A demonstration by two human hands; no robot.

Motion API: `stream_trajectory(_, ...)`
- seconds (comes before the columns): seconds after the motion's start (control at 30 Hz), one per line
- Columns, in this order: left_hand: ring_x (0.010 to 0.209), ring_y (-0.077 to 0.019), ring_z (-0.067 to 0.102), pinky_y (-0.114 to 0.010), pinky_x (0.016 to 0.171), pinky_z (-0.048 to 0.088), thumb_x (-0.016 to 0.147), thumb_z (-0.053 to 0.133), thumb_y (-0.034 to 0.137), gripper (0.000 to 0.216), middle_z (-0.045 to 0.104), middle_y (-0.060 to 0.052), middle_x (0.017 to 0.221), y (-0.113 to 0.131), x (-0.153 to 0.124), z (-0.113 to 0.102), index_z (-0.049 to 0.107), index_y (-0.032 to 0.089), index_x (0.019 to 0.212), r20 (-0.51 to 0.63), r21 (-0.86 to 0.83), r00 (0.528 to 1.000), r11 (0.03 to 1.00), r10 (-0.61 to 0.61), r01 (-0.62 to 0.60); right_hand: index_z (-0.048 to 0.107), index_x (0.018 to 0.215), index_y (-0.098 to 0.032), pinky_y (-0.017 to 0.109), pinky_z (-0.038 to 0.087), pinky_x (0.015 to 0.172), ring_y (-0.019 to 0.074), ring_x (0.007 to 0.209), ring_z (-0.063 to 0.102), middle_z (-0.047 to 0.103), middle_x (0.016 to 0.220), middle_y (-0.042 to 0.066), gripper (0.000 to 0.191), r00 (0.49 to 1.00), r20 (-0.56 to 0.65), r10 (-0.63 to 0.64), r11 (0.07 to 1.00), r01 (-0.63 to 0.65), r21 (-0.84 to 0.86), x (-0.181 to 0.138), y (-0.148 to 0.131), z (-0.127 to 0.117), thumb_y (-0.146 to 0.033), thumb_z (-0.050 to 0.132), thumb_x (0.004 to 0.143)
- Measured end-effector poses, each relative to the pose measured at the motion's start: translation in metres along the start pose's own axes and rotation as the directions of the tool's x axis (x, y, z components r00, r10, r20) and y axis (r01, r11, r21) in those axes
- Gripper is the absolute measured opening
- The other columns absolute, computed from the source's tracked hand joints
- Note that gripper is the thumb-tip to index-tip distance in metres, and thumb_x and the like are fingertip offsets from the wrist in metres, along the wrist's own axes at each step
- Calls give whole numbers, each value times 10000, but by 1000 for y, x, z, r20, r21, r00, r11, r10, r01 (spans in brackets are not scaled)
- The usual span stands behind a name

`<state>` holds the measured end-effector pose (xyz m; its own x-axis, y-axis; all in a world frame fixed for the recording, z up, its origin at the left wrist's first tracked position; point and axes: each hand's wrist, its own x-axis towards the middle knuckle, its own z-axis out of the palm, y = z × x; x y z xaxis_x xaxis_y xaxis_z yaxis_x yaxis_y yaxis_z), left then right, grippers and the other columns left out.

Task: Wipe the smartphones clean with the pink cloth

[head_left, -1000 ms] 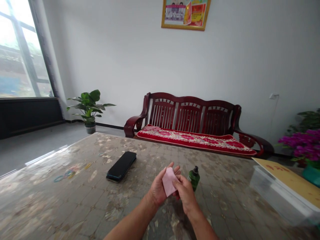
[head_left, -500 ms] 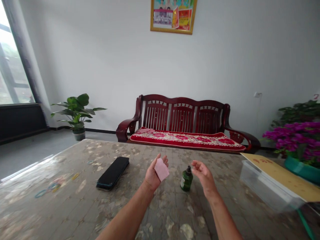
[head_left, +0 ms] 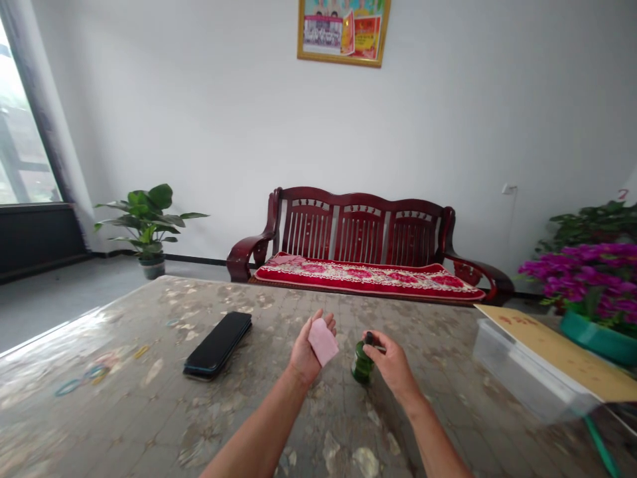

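Observation:
My left hand (head_left: 307, 348) is palm up above the table, holding a small pink folded cloth (head_left: 323, 342) against the palm, its fingertips showing beyond the far edge. Whether the pink piece is fabric or paper is hard to tell. To its right, my right hand (head_left: 393, 365) has its thumb and fingers closed around the dark top of a green bottle (head_left: 361, 367). The bottle appears to stand on the table (head_left: 279, 411), and the fingers hide part of its neck.
A black phone-like case (head_left: 217, 345) lies left of my hands, with coloured rubber bands (head_left: 82, 382) farther left. At right, yellow card (head_left: 557, 348) covers a clear plastic box (head_left: 530, 378), near purple flowers (head_left: 587, 275). Beyond the table stands a wooden bench (head_left: 361, 226).
My right hand has moved left and closed on the bottle's top, and the bottle has shifted slightly left. My left hand still holds the pink cloth in nearly the same place.

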<state>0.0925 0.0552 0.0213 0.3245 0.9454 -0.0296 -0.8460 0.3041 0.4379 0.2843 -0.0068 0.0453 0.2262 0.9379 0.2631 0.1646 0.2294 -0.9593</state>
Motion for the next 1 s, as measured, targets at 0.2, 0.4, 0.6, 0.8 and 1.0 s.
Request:
stream_trajectory(0.2, 1254, -219, 547, -377, 1101, 342, 951, 526, 398, 440, 630, -89, 1311, -3, 7, 6, 530, 245, 1363, 27, -1, 999, 1000, 21, -21, 724, 1063, -202, 354, 490, 803, 278, 997, 648, 736, 1057, 106, 596, 979, -146, 141, 985, -125, 115, 13, -4, -5, -664, 661, 692)
stream_trajectory(0.4, 1260, -200, 538, -334, 1095, 347, 976, 511, 406, 403, 624, -90, 1318, -6, 14, 10, 553, 228, 1336, 39, -2, 999, 999, 34, -34, 704, 898, -211, 313, 457, 749, 239, 887, 637, 740, 868, 65, 531, 965, -190, 183, 983, -180, 36, 38, -3, 16, -678, 599, 671)
stream_trajectory(0.6, 1297, -206, 500, -343, 1104, 335, 961, 548, 444, 442, 607, -75, 1345, -13, 19, 9, 533, 250, 1358, 67, 8, 998, 1000, 15, -16, 679, 844, -201, 309, 449, 684, 213, 721, 623, 703, 698, 30, 479, 970, -107, 217, 976, -217, 18, 40, -3, 27, -640, 577, 682)
stream_trajectory(0.8, 1306, -215, 491, -355, 1103, 337, 973, 514, 464, 446, 599, -85, 1352, -20, 23, 12, 540, 239, 1357, 92, 1, 995, 999, -32, 32, 670, 950, -203, 307, 443, 644, 217, 692, 628, 700, 675, 29, 503, 962, -84, 259, 965, -260, -1, 43, 3, 28, -601, 523, 680)
stream_trajectory(1.0, 1301, -213, 494, -363, 1108, 333, 1004, 453, 445, 413, 604, -94, 1342, -25, 25, 18, 573, 208, 1320, 118, -24, 991, 998, -63, 66, 642, 1099, -176, 301, 422, 588, 218, 621, 619, 697, 641, 12, 542, 958, -59, 281, 958, -284, -51, 47, 13, 27, -472, 467, 680)
